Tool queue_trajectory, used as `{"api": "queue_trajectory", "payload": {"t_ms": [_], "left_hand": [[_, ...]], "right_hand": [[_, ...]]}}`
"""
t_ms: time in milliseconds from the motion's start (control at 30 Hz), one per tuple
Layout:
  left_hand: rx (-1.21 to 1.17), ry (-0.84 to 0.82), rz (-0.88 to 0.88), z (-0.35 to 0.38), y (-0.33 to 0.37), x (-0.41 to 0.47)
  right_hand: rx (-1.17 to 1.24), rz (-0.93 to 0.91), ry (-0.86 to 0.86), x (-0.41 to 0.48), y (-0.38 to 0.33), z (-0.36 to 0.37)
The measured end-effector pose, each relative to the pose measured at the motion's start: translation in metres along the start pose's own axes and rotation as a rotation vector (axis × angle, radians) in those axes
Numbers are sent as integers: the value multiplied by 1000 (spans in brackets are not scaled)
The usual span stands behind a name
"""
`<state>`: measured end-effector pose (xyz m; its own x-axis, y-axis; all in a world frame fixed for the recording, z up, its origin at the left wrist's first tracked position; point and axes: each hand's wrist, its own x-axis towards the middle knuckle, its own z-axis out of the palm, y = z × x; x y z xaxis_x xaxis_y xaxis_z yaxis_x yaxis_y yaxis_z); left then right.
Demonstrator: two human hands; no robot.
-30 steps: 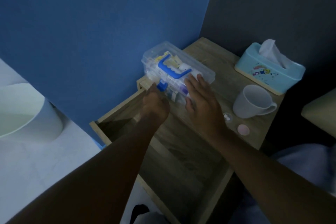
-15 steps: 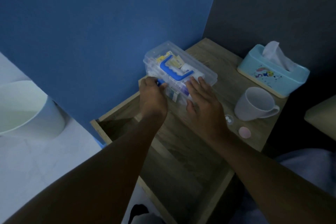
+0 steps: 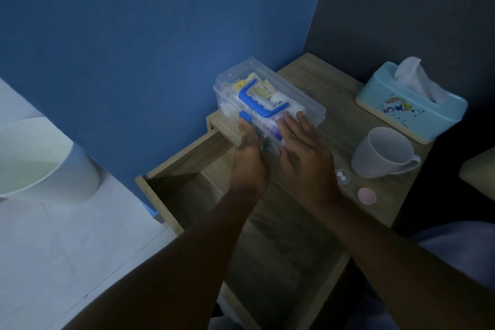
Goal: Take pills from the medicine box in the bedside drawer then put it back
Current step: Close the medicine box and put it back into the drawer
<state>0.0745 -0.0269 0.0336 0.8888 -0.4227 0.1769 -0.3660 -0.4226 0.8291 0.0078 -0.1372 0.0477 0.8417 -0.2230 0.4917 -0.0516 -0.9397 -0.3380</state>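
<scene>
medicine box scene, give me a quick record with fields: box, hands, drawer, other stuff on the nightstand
box: clear medicine box with blue handle, lid down, on the nightstand top's back left corner
left hand: fingers at the blue front latch
right hand: flat on the box's front right edge
drawer: pulled open below
other: white mug, blue tissue box, small cap holding white pills, pink disc
</scene>
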Motion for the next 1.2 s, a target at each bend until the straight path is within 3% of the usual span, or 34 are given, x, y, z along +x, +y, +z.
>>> {"api": "queue_trajectory", "payload": {"t_ms": [133, 433, 567, 667, 833, 967, 1200], "left_hand": [[119, -144, -24, 6, -13, -5], [-21, 14, -37, -40, -23, 7], [-10, 104, -35, -67, -16, 37], [54, 142, -76, -81, -9, 64], [88, 16, -266, -85, -3, 113], [91, -78, -343, -79, -9, 138], [-207, 8, -420, -89, -16, 133]], "right_hand": [[28, 13, 32, 1, 0, 2], [156, 115, 27, 3, -9, 0], [367, 295, 139, 8, -22, -5], [495, 542, 268, 22, -27, -9], [672, 974, 181, 50, -16, -9], [686, 1026, 180, 51, -11, -1], [929, 1219, 209, 56, -15, -10]]}}
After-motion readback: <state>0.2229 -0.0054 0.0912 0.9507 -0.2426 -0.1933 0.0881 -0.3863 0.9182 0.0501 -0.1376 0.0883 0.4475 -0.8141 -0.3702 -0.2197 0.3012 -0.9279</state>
